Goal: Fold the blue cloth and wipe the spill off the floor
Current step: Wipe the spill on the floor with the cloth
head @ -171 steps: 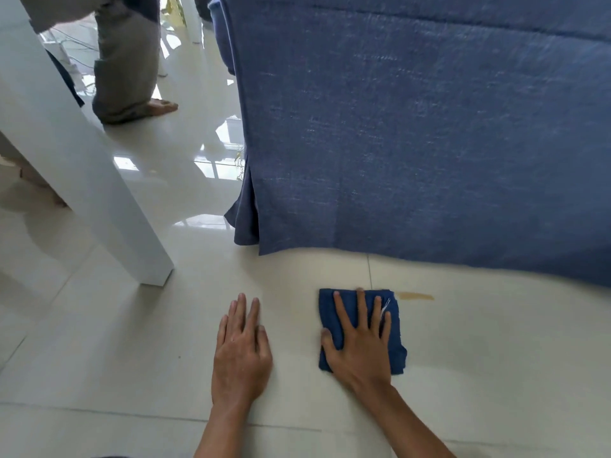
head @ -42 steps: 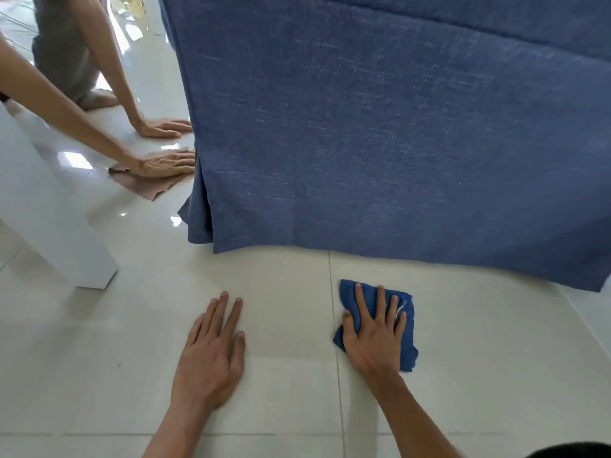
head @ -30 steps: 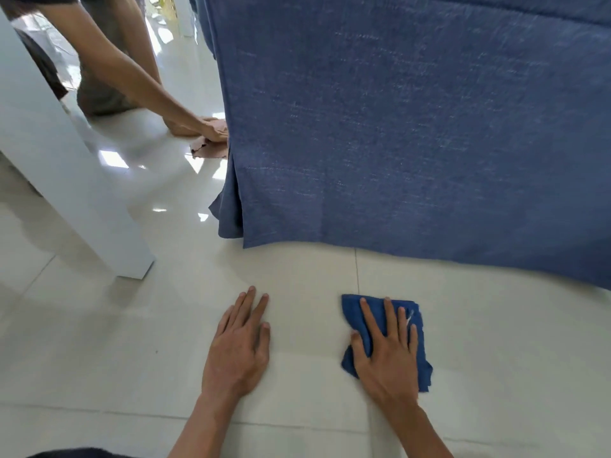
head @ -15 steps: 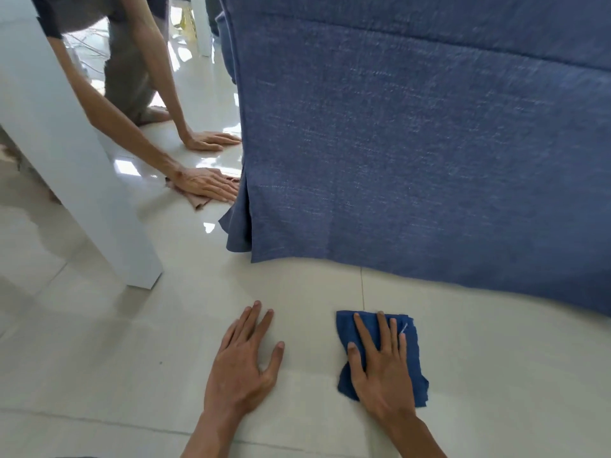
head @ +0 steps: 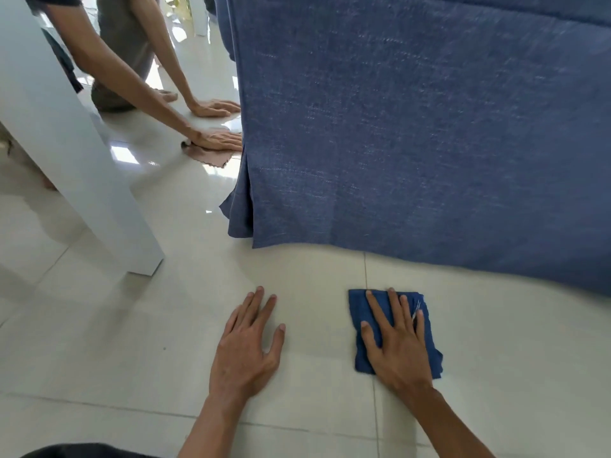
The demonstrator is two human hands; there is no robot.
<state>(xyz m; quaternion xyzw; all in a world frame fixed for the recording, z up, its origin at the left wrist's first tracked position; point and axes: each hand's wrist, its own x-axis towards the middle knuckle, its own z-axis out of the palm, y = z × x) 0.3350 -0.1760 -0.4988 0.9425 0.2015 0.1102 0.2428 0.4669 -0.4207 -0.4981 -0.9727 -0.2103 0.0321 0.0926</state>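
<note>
Your right hand [head: 398, 347] is pressed flat on the blue cloth [head: 363, 325], fingers spread, palm down, not gripping it, just pinning it to the floor [head: 496, 342]. The cloth is folded into a rough square and sits right on a grout line, just in front of the hem of the blue sofa cover [head: 413, 143], close to it but not touching. The cloth's lower right corner sticks out past your hand and looks a bit rumpled.

Your left hand [head: 248, 345] is empty, laid flat and relaxed on the bare tile to the left of the cloth, well apart from it, fingers pointing toward the sofa.

No visible stain on the tiles around the cloth that you can make out from here.

Up in the left background there's a white table leg [head: 82, 166] standing on the floor, and behind it another person [head: 109, 54] kneeling, one hand flat on a pinkish cloth [head: 208, 157] right by the sofa's corner, the other hand planted on the tile beyond it.
</note>
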